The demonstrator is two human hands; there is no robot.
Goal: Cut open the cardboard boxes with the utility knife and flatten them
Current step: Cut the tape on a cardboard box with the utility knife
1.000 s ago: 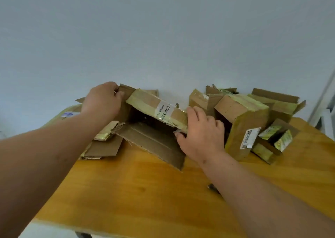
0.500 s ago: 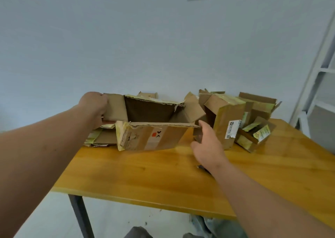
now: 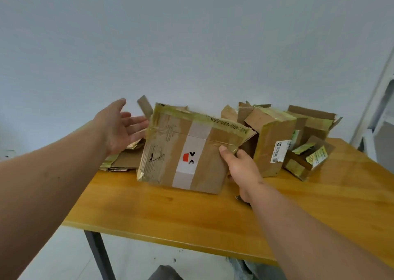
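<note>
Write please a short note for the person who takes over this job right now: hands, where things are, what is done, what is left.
Left hand: open, held beside the box, holding nothing.
Right hand: grips the right edge of the collapsed box, standing on edge on the table.
Done: flattened cardboard lies at the back left.
Left: lay this box flat; several boxes at right are still standing. The knife is not clearly visible.

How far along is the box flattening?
Done: flattened cardboard lies at the table's left rear. In hand: the right hand grips a collapsed box standing on edge; the left hand is open beside it. Left: several boxes on the right keep their shape.
</note>
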